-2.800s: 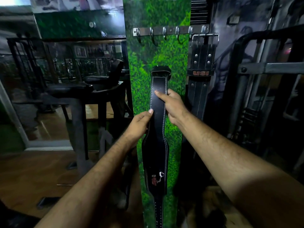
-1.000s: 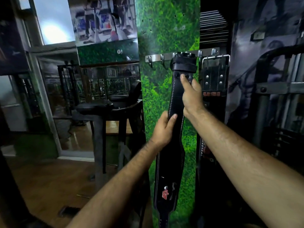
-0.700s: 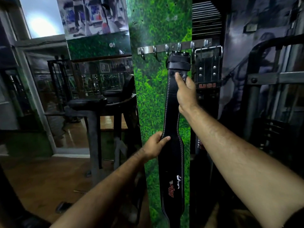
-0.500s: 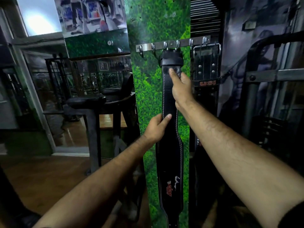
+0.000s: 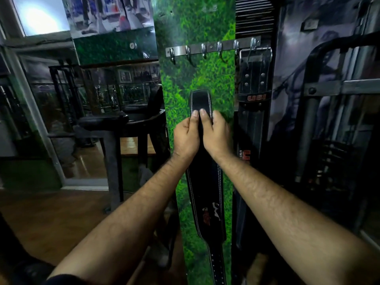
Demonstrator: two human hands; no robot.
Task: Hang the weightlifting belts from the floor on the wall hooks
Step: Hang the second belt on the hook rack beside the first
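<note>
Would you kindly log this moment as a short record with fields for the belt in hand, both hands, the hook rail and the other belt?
held belt: black stitched leather weightlifting belt, vertical, top end below the hooks, not hung
left hand: grips the belt near its top
right hand: grips the same spot, beside the left
hook rail: silver metal hook rail, on the green grass-print panel
other belt: black USI belt, hanging from the rail's right end

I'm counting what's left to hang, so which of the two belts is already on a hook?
The belt with the red USI lettering, hanging by its metal buckle at the rack's right end. The stitched black belt is in both hands, below the hooks.
</note>
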